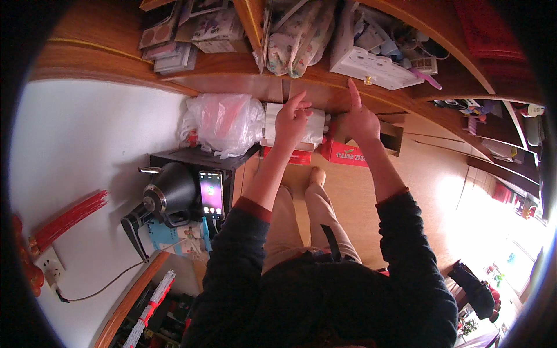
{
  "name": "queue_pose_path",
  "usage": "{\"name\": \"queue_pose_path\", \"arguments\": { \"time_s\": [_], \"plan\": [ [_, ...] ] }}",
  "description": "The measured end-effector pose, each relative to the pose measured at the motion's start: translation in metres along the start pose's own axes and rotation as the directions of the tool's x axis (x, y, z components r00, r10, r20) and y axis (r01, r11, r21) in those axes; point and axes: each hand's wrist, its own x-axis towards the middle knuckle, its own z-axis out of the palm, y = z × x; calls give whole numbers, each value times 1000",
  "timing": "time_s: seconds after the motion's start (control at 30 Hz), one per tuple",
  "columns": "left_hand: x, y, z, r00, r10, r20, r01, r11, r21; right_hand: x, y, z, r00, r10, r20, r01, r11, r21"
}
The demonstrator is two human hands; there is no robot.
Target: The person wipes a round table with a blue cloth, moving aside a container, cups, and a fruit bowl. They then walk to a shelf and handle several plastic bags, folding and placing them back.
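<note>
My left hand (292, 124) hangs in front of the wooden shelf, index finger stretched out and the others loosely bent, with nothing in it. Behind it is a white plastic-wrapped pack (315, 126) on a red box (287, 155). My right hand (363, 121) points its index finger at the shelf edge, just below a white drawer box (374, 69) with a gold knob (367, 80). Its other fingers are folded or hidden, and I see nothing held. Whether the fingertip touches the wood, I cannot tell. Below that hand stands an open red carton (343, 153) bearing writing.
A patterned plastic bag (300, 48) and stacked boxes (219, 32) fill the shelf. To the left, a black electric kettle (172, 191) and a lit phone (212, 194) sit by a dark cabinet (191, 154), with a white plastic bag (224, 122) on top. A power cord (109, 282) runs from a wall socket (51, 266).
</note>
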Motion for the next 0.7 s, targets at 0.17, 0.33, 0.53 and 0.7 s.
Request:
{"name": "queue_pose_path", "arguments": {
  "time_s": [0.17,0.33,0.53,0.7],
  "plan": [
    [-13,-1,-12,997,-70,-45,66,994,-83,-23,55,14,978,158,-139,-150,986,70],
    [-13,-5,-38,990,74,-121,-66,995,68,-66,105,37,913,333,-236,-160,824,543],
    [6,-6,-89,901,325,-288,-195,896,400,-23,9,5,976,-141,-168,198,894,401],
    [26,28,-131,847,409,-340,-49,695,717,4,-33,10,993,-80,-83,88,991,97]
  ]
}}
